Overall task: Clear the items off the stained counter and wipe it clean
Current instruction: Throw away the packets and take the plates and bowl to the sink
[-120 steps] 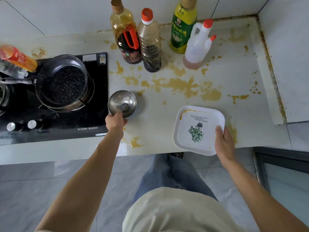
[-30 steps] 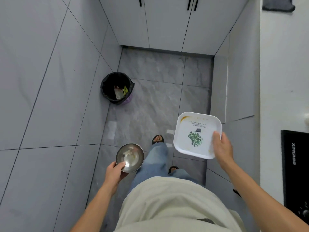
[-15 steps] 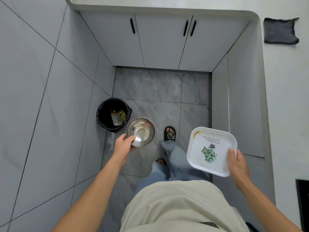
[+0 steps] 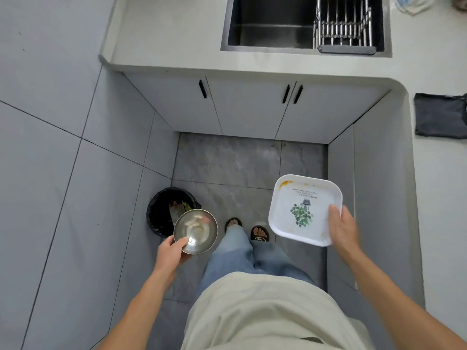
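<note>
My left hand (image 4: 170, 251) grips a small steel bowl (image 4: 195, 231) by its near rim and holds it over the floor beside a bin. A square white plate (image 4: 300, 208) with a green plant print and orange smears on its rim is held by my right hand (image 4: 342, 228) at the near right corner. Both dishes are level, at about waist height. The stained counter is out of view.
A black lined bin (image 4: 164, 210) with some rubbish stands on the floor at the left wall. Ahead is a white counter (image 4: 171, 34) with a dark sink (image 4: 273, 24) and a metal rack (image 4: 343, 24). A dark grey cloth (image 4: 439, 114) lies on the right counter.
I have turned from the stained counter and walked toward the sink counter, both dishes still in hand. The sink has come into view and the bin is now beside the bowl.
</note>
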{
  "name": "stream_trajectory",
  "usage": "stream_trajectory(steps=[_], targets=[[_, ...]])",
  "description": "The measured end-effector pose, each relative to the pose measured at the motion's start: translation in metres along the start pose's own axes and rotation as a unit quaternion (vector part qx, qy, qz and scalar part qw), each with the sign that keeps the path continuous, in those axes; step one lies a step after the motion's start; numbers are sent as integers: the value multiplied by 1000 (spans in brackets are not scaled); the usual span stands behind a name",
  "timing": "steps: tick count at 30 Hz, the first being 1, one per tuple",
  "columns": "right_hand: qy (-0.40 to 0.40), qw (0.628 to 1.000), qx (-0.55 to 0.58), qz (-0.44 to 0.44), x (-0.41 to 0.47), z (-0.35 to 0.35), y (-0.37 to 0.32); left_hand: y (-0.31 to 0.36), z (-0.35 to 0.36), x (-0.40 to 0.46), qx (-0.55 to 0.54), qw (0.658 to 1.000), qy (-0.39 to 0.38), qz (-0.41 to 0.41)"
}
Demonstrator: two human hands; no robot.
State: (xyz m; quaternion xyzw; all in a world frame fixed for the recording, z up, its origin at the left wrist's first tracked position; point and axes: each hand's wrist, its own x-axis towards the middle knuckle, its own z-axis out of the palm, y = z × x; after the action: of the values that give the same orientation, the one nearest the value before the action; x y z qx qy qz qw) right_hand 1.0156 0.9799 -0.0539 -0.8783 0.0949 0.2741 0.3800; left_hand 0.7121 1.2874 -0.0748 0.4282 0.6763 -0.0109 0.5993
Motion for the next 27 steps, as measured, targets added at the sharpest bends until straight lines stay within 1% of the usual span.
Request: stream_trajectory(steps=[6,10,13,18,23,27], targets=[[-11,1000,8,-18,60,35,-89,53,6,43,-6,1000,21,-20],[0,1000,-5,-15,90,51,-127,112,21,74,3,1000,5,-16],[13,1000,-11,-9,104,55,-141,164,44,92,8,1000,-27,-6],[36,999,4,32,115,45,-146,250,93,118,45,996,-75,31],[60,994,10,94,136,23,-142,322,148,140,97,988,-106,60],[77,990,18,117,167,3,-153,367,188,155,122,984,-112,72]])
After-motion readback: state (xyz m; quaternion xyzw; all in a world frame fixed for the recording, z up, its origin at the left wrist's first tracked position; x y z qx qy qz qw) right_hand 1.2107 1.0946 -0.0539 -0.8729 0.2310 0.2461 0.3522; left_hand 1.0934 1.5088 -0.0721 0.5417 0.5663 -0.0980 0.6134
